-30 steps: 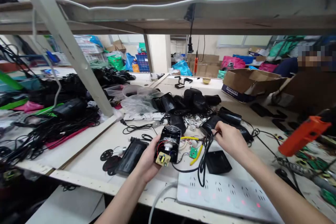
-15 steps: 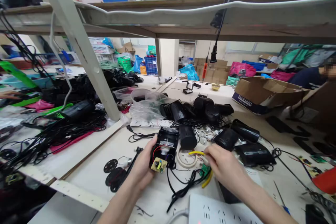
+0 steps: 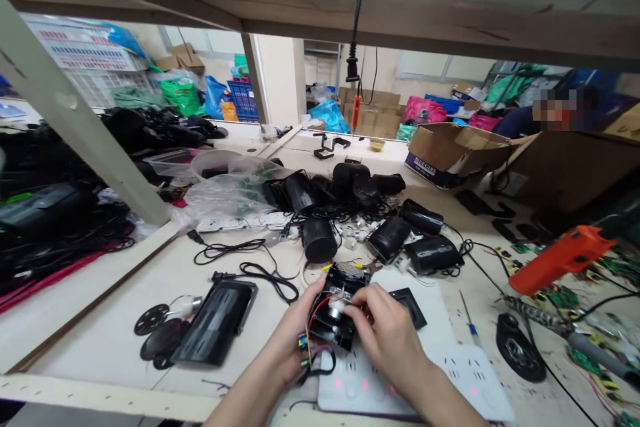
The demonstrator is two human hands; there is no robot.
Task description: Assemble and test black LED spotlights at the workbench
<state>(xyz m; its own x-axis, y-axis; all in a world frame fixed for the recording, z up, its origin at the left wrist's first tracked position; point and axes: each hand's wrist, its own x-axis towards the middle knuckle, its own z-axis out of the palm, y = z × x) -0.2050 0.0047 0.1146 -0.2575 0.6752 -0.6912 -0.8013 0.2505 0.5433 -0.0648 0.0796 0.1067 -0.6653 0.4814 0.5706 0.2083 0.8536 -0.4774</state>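
Note:
My left hand (image 3: 295, 333) is wrapped round an opened black plastic housing (image 3: 330, 333), tilted above the bench. Inside it sits a small silver-and-white motor (image 3: 337, 309) with a red wire. A small circuit board (image 3: 305, 347) hangs on wires by my left fingers, seen edge-on. The thumb and fingers of my right hand (image 3: 393, 327) are pinched together at the motor's side; what lies between them is hidden. Under both hands is a white power strip (image 3: 480, 380) with lit red spots. A black cover (image 3: 217, 323) lies left of my left hand.
Several black housings (image 3: 320, 240) are heaped behind my hands. Black fan discs (image 3: 167, 340) lie at left, near a coiled cable (image 3: 265, 273). An orange-handled tool (image 3: 560, 260) and a screwdriver (image 3: 470, 320) are at right. A shelf post (image 3: 95, 120) slants at left. A person (image 3: 530, 117) is behind a cardboard box (image 3: 455, 150).
My right hand has let go of a yellow strip and come to the housing. The housing has moved nearer the power strip, and the view has turned right and downward.

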